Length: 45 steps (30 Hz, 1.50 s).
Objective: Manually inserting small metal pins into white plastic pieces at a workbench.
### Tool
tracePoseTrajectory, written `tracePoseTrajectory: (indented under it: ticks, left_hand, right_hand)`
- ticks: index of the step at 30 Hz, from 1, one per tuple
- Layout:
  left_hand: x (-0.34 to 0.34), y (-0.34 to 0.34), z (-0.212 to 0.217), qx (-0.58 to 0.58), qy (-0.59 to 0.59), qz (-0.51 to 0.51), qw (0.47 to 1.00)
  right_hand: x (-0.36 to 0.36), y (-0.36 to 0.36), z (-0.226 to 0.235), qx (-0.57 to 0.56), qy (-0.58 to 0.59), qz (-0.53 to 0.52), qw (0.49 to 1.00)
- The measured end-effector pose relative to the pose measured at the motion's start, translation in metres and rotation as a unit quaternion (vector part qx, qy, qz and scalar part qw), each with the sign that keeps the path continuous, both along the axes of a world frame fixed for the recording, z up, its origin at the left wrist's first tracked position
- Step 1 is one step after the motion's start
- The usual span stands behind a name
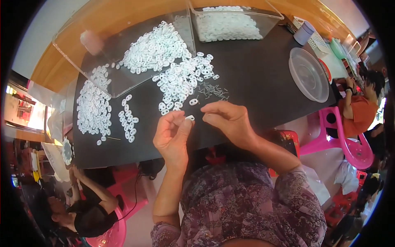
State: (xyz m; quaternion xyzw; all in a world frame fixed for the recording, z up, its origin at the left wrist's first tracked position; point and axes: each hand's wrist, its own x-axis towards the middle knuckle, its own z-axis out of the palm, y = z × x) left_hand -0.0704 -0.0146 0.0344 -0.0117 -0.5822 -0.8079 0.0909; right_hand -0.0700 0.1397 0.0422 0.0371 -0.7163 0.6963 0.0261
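Observation:
My left hand (173, 133) pinches a small white plastic ring piece (189, 117) between thumb and fingers, just above the black table (255, 82). My right hand (228, 119) is close beside it, fingers pinched together near the same piece; whether it holds a thin metal pin is too small to tell. Just beyond my hands lie a pile of white ring pieces (179, 80) and a small heap of thin grey metal pins (212, 90). A lone white piece (193, 101) lies near the pins.
A clear tilted tray (103, 53) holds more white pieces (154, 47); another clear tray (236, 20) sits at the back. More white pieces (94, 107) lie at left. A clear round lid (308, 74) rests at right. Other people sit at lower left (86, 210) and right (358, 103) on pink chairs.

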Motion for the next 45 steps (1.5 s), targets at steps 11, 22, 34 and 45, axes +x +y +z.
tracePoseTrajectory:
  ticks: [11,22,34,45]
  left_hand:
    - [0.014,-0.003,-0.006,-0.024,0.01,0.005,1.0]
    - [0.029,-0.014,-0.004,0.109,-0.079,-0.041,0.99]
    - [0.035,-0.018,-0.005,0.126,-0.115,-0.012,0.985]
    - [0.05,-0.018,-0.013,0.005,-0.059,0.021,0.998]
  right_hand:
    - [-0.003,-0.014,0.002,0.208,0.258,0.021,0.943]
    - [0.003,-0.021,-0.015,0.339,0.44,-0.006,0.832]
    - [0.007,-0.026,-0.009,0.245,0.346,-0.02,0.906]
    - [0.011,-0.032,-0.007,0.268,0.364,0.04,0.891]
